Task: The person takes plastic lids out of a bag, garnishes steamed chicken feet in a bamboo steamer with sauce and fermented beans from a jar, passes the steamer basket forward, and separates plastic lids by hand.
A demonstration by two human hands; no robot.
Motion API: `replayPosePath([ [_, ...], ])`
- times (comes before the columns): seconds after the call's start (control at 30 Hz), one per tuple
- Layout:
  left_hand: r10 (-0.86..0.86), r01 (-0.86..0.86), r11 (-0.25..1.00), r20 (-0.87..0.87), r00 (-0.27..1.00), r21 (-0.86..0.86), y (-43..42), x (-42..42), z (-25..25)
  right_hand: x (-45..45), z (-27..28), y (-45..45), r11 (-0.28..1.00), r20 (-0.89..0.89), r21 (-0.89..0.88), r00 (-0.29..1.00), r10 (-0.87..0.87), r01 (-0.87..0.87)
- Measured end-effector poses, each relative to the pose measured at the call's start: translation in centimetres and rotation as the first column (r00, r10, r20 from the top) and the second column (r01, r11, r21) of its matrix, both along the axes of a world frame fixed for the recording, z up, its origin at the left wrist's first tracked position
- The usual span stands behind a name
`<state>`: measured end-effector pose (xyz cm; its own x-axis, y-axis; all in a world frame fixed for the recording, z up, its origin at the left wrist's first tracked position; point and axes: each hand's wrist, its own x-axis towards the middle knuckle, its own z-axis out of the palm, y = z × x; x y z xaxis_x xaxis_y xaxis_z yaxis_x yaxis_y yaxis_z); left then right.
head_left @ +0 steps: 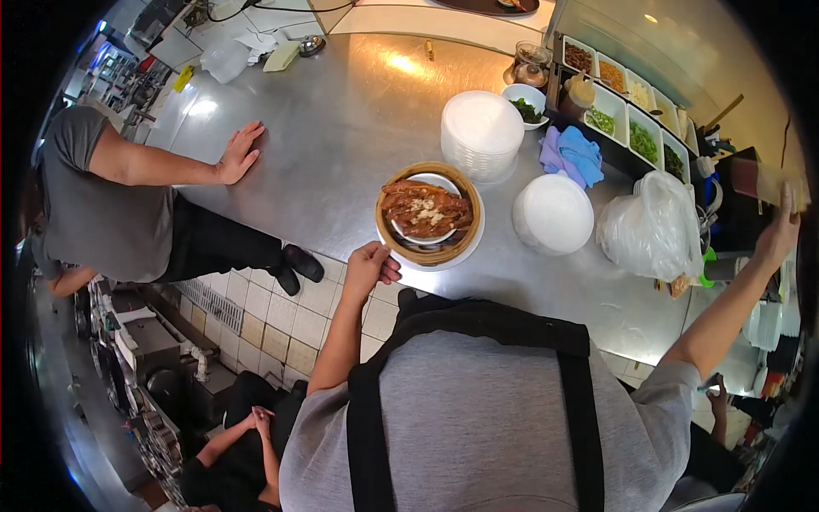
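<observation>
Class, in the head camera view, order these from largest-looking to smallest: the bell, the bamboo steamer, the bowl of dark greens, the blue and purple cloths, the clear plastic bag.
1. Bamboo steamer and clear plastic bag: too alike to rank
2. Blue and purple cloths
3. Bowl of dark greens
4. Bell

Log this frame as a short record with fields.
Left hand: at the white plate's rim, grip unclear
Right hand: holding a blurred, translucent container
On plate: bamboo steamer with a bowl of sauced meat
Beside steamer: stacked white round disposables
Far right: garnish trays
Co-worker: hand on steel counter
</observation>
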<state>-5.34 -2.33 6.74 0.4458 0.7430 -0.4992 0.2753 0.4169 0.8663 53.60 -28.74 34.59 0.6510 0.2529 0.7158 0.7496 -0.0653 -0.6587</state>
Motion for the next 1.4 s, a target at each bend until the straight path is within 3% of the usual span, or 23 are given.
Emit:
replayPosePath([
  [0.07, -0.084, 0.084, 0.996, -0.003, 0.996, -0.015, 0.7, -0.5, 0.4, -6.0, 0.7, 3.4, 0.891, -0.252, 0.28, 0.868, 0.429, -0.359],
  [0.13, -0.192, 0.191, 0.981, -0.029, 0.981, -0.023, 2.0, -1.0, 0.8, -9.9, -2.5, 6.1, 0.85, -0.438, 0.12, 0.741, 0.508, -0.512],
  [0.17, -0.177, 0.179, 0.982, -0.041, 0.983, 0.064, 2.7, -1.4, 0.3, -13.8, -3.6, 8.0, 0.836, -0.443, -0.11, 0.78, 0.443, -0.538],
  [0.23, -0.057, 0.088, 0.957, -0.116, 0.992, 0.276, 4.1, -2.1, 0.0, -21.7, -5.9, 11.7, 0.664, -0.342, -0.551, 0.863, 0.372, -0.505],
  [0.27, 0.01, 0.046, 0.923, -0.143, 0.99, 0.381, 5.0, -2.5, -0.1, -26.1, -6.0, 13.5, 0.589, -0.265, -0.689, 0.903, 0.339, -0.423],
  [0.3, 0.053, -0.007, 0.937, -0.122, 0.991, 0.349, 6.0, -3.1, -0.7, -26.8, -7.7, 14.7, 0.438, -0.124, -0.812, 0.847, 0.517, -0.386],
  [0.33, 0.079, -0.06, 0.95, -0.05, 0.996, 0.305, 6.4, -3.4, -1.0, -29.0, -8.2, 15.6, 0.318, -0.264, -0.835, 0.834, 0.485, -0.449],
  [0.37, 0.108, -0.11, 0.96, 0.02, 0.994, 0.257, 6.8, -3.8, -1.1, -30.4, -9.1, 16.4, 0.272, -0.05, -0.938, 0.859, 0.509, -0.216],
  [0.4, 0.142, -0.158, 0.966, 0.09, 0.986, 0.203, 7.1, -4.0, -1.3, -31.5, -9.2, 16.9, 0.215, -0.028, -0.962, 0.846, 0.533, -0.167],
  [0.5, 0.113, -0.137, 0.945, 0.097, 0.989, 0.298, 6.8, -4.0, -2.7, -33.9, -9.3, 18.3, 0.078, 0.064, -0.997, 0.782, 0.619, 0.02],
  [0.6, 0.115, -0.146, 0.941, 0.119, 0.986, 0.305, 6.3, -4.0, -2.3, -35.1, -10.4, 19.8, 0.108, 0.078, -0.994, 0.714, 0.695, 0.003],
  [0.8, 0.074, -0.106, 0.948, 0.117, 0.99, 0.301, 6.6, -4.3, -2.6, -36.3, -10.2, 22.1, 0.28, 0.27, -0.955, 0.695, 0.666, 0.103],
  [0.9, 0.087, -0.113, 0.946, 0.099, 0.991, 0.302, 6.5, -4.2, -2.4, -36.3, -9.0, 20.8, 0.065, 0.037, -0.998, 0.752, 0.658, -0.008],
  [1.0, 0.099, -0.125, 0.946, 0.101, 0.99, 0.299, 6.7, -4.0, -2.7, -36.2, -9.1, 19.9, 0.092, 0.041, -0.995, 0.701, 0.712, -0.036],
  [1.1, 0.133, -0.147, 0.942, 0.066, 0.989, 0.302, 6.8, -3.9, -2.5, -35.1, -10.3, 20.3, 0.151, 0.01, -0.981, 0.744, 0.668, -0.122],
  [1.2, 0.185, -0.21, 0.942, 0.115, 0.976, 0.261, 7.1, -3.9, -2.4, -32.6, -11.4, 20.1, 0.154, -0.185, -0.925, 0.764, 0.618, -0.348],
  [1.23, 0.22, -0.232, 0.93, 0.073, 0.973, 0.284, 7.5, -3.8, -3.1, -31.9, -10.2, 19.8, 0.064, -0.331, -0.895, 0.753, 0.569, -0.442],
  [1.27, 0.245, -0.245, 0.919, 0.038, 0.969, 0.308, 7.9, -4.0, -3.9, -30.7, -10.1, 19.0, 0.124, -0.46, -0.76, 0.662, 0.591, -0.638],
  [1.33, 0.352, -0.377, 0.881, 0.134, 0.926, 0.288, 8.3, -3.9, -5.1, -27.8, -10.2, 17.1, 0.23, -0.594, -0.371, 0.421, 0.686, -0.899],
  [1.4, 0.363, -0.398, 0.824, 0.163, 0.917, 0.402, 7.8, -3.3, -3.9, -25.3, -8.5, 14.9, 0.378, -0.622, -0.084, 0.345, 0.703, -0.922],
])
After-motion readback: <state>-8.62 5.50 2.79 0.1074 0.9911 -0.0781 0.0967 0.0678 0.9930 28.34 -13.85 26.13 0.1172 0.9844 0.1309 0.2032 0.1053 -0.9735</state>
